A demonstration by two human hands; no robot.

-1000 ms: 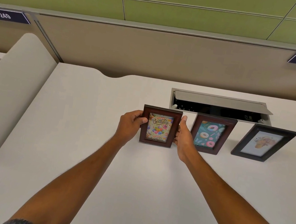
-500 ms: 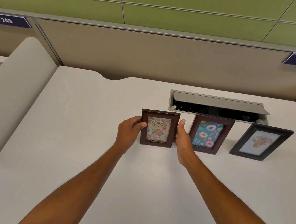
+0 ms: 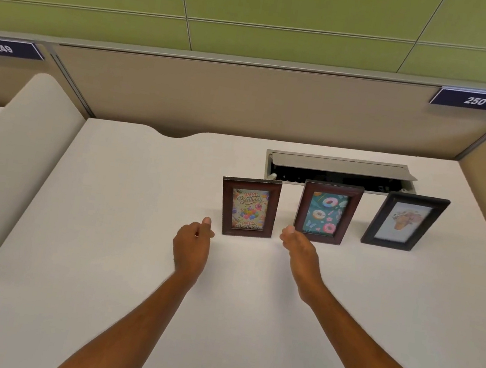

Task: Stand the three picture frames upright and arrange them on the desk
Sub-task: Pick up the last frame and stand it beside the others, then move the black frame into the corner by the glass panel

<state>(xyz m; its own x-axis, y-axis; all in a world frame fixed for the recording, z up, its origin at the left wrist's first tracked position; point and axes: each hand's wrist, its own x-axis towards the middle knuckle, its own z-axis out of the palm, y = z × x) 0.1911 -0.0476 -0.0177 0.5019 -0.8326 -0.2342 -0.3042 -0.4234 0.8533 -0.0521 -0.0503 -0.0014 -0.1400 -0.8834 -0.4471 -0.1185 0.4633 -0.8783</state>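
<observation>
Three picture frames stand upright in a row on the white desk [image 3: 129,261]. The brown frame with a birthday card [image 3: 248,207] is on the left. A brown frame with a donut picture [image 3: 327,212] stands in the middle, and a black frame with a pale drawing [image 3: 405,221] is on the right. My left hand [image 3: 192,243] hovers just left of and below the birthday frame, fingers loosely curled, holding nothing. My right hand [image 3: 299,249] is open, between the birthday and donut frames at their bases, touching neither.
An open cable tray with a raised grey lid [image 3: 339,171] sits in the desk just behind the frames. A beige partition [image 3: 248,99] runs along the back, with labels 249 and 250. A curved divider [image 3: 8,161] borders the desk's left side.
Both hands have let go of the birthday frame and drawn back toward me. The frame now stands on its own on the desk.
</observation>
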